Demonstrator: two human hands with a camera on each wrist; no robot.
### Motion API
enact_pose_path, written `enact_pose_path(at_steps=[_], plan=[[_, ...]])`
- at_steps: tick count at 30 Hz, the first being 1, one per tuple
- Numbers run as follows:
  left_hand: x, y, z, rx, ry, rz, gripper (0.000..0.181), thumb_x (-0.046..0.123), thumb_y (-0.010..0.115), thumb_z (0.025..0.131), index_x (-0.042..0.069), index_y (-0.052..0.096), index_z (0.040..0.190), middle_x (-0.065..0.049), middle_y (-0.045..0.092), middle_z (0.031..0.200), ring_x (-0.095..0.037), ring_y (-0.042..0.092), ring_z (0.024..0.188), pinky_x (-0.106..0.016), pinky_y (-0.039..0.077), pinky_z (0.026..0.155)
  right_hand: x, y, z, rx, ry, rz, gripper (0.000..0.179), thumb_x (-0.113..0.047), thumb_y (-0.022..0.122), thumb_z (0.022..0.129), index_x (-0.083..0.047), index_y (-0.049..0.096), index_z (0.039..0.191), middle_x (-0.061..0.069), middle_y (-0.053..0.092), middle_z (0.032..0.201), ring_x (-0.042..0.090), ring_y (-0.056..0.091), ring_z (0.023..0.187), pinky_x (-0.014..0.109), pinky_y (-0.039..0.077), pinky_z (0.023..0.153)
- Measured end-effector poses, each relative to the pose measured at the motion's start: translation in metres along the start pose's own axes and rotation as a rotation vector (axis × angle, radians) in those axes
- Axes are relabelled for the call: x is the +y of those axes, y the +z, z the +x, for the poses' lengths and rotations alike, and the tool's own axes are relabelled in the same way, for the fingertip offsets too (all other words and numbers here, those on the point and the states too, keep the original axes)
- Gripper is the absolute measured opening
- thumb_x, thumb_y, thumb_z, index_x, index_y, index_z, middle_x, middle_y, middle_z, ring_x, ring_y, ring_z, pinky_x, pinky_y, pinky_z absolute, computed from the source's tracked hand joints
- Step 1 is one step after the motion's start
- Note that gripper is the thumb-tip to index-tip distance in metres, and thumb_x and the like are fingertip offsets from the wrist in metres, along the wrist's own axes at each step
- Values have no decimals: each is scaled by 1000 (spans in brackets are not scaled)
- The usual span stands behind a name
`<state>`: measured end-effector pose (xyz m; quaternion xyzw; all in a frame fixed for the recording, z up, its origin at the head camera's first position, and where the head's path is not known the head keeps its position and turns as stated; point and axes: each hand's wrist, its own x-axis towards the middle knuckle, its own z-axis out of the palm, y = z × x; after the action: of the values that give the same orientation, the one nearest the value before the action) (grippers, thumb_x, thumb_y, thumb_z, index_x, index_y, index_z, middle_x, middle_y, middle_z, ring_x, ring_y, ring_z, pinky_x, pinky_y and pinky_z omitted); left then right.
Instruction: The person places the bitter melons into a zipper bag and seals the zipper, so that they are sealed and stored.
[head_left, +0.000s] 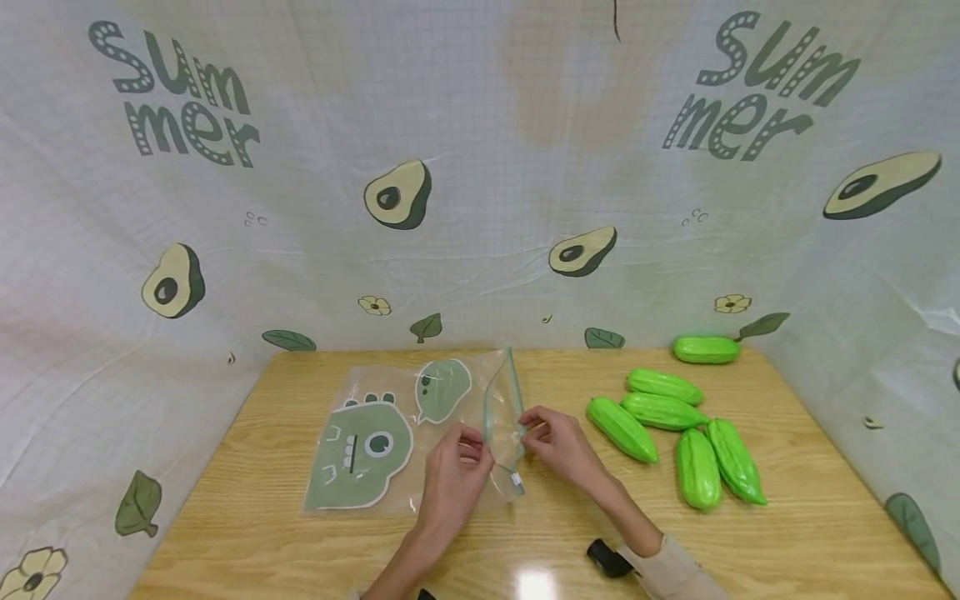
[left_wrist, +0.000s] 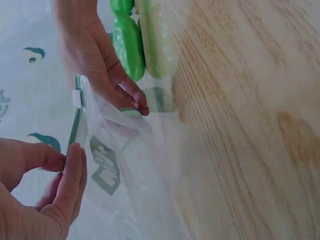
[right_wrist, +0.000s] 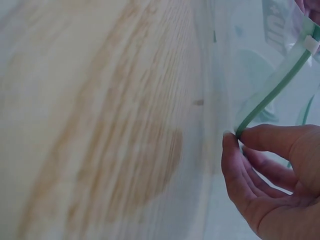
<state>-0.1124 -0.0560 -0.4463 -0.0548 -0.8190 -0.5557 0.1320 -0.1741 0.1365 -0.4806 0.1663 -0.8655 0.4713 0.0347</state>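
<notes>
A clear plastic zip bag (head_left: 442, 392) with green cartoon prints lies on the table, its green-edged mouth to the right. My left hand (head_left: 452, 479) pinches one edge of that mouth; in the left wrist view its thumb and fingers (left_wrist: 75, 167) close on the green strip. Across the gap, my right hand (head_left: 564, 446) pinches the opposite edge, and the right wrist view has thumb and forefinger meeting on the green strip (right_wrist: 275, 92). The two edges stand apart between my hands. A white slider (head_left: 516, 478) sits near the strip's near end.
Several bright green, ridged, gourd-like vegetables (head_left: 663, 411) lie to the right of my right hand. One more (head_left: 707, 350) is at the table's back right. A printed curtain (head_left: 480, 308) hangs behind the wooden table (head_left: 247, 500). A black object (head_left: 609, 558) is by my right wrist.
</notes>
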Motion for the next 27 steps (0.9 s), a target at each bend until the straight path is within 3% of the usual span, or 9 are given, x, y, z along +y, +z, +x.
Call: enact_pose_path(at_steps=[8, 17, 22, 27], plan=[[4, 0, -1, 68, 3, -44, 18, -8, 71, 86, 5, 63, 93, -4, 68, 87, -16, 72, 79, -20, 61, 68, 2, -3, -1, -14, 20, 12, 18, 3, 75, 90, 3, 70, 107, 14, 73, 98, 23, 71, 82, 24, 59, 70], [3, 2, -3, 162, 124, -88, 18, -9, 70, 84, 4, 61, 93, -7, 67, 89, -20, 73, 81, -23, 62, 67, 4, -4, -2, -29, 64, -43, 15, -4, 73, 94, 3, 72, 108, 10, 73, 98, 19, 70, 81, 27, 60, 71], [1, 5, -3, 129, 88, -124, 19, -10, 69, 86, 5, 61, 94, -7, 68, 92, -19, 73, 81, -22, 62, 68, 3, -6, -5, -55, 67, -63, 17, -7, 70, 97, 2, 71, 112, 11, 73, 104, 16, 70, 82, 25, 58, 70], [-2, 8, -4, 82, 45, -118, 19, -9, 70, 87, 6, 62, 95, -5, 68, 92, -17, 72, 81, -21, 61, 69, 4, -7, -7, -60, 5, -80, 20, -8, 70, 98, 2, 71, 115, 14, 72, 111, 16, 69, 83, 24, 57, 68]])
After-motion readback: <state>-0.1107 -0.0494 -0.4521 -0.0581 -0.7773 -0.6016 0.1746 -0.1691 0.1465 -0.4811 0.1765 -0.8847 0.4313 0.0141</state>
